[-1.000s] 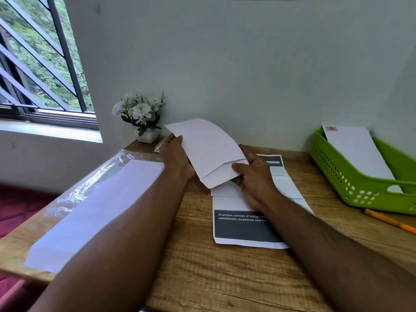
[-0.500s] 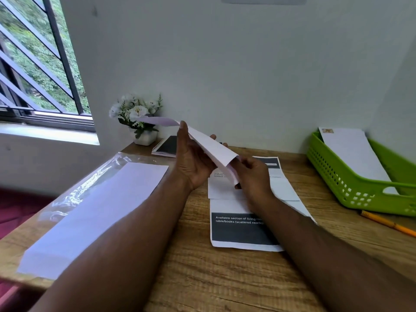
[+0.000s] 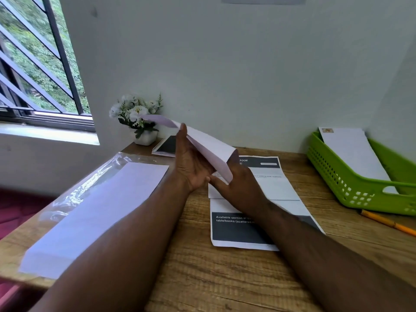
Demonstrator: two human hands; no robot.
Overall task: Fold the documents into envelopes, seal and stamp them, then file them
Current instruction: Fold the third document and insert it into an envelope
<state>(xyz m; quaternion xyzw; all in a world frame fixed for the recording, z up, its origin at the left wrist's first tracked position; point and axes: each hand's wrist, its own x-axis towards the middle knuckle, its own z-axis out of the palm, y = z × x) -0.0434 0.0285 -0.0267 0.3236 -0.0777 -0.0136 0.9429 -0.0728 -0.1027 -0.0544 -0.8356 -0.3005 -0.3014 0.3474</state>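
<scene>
Head view: both hands hold envelope [image 3: 209,149] tilted, long axis toward flowers [image 3: 135,111].

White envelope [image 3: 209,149] held tilted above desk, flap end raised toward wall. Printed document [image 3: 254,199] flat beneath, creased into thirds, dark bands at both ends. Stamped envelope [image 3: 353,152] leaning in green basket [image 3: 351,188].

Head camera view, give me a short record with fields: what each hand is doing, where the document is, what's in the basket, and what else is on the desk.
left hand: holds the envelope raised above the desk, tilted
right hand: at the envelope's lower end, fingers at its opening
document: flat on the desk, creased, not yet in the envelope
green basket: far right, holds one stamped envelope
envelope pack: left side, in clear wrap
pencil: beside the basket
flower pot: back corner, notebook next to it
</scene>
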